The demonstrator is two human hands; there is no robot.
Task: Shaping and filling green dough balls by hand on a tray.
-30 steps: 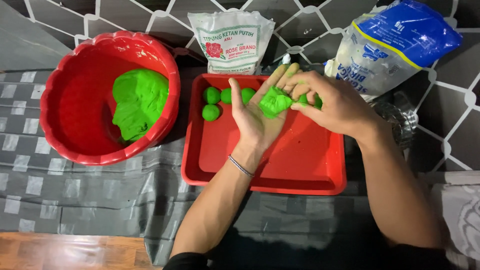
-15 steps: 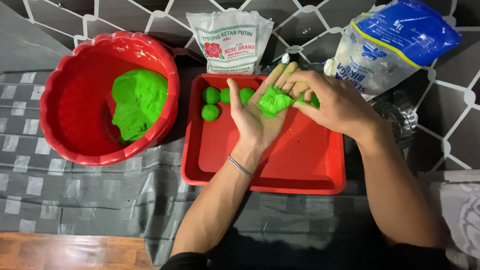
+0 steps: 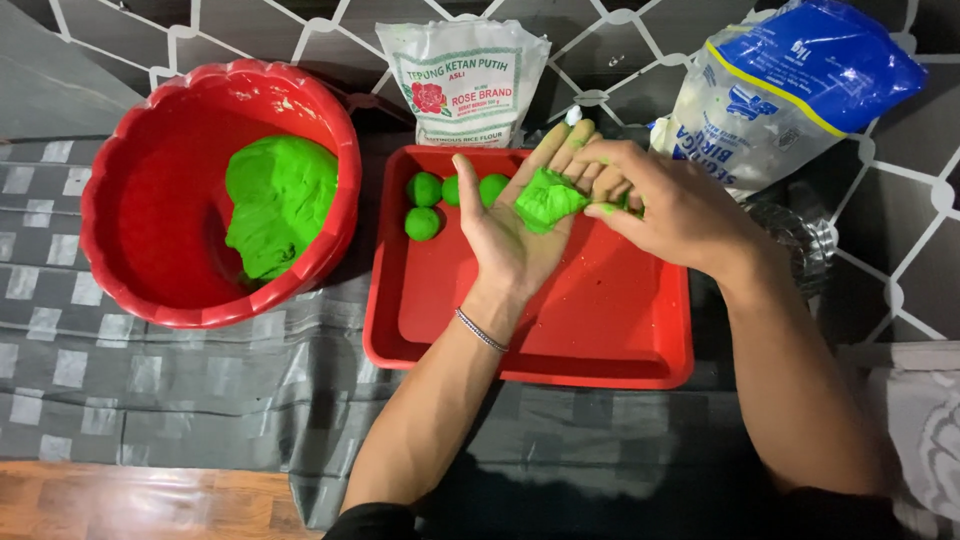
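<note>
Green dough piece (image 3: 548, 198) lies on the open left hand (image 3: 515, 225), fingers spread flat, above the red tray (image 3: 600, 330); the right hand (image 3: 665, 205) pinches its edge with curled fingertips. Four small dough balls (image 3: 424, 189) sit finished in the tray's far corner. By my reckoning most remains: a big dough lump (image 3: 280, 205) fills the red basin (image 3: 130, 230).

Head camera, steep downward view, close over red tray (image 3: 620, 340).

Bright, even overhead light, soft shadows under the forearms, sharp focus, slight wide-angle stretch at edges.
</note>
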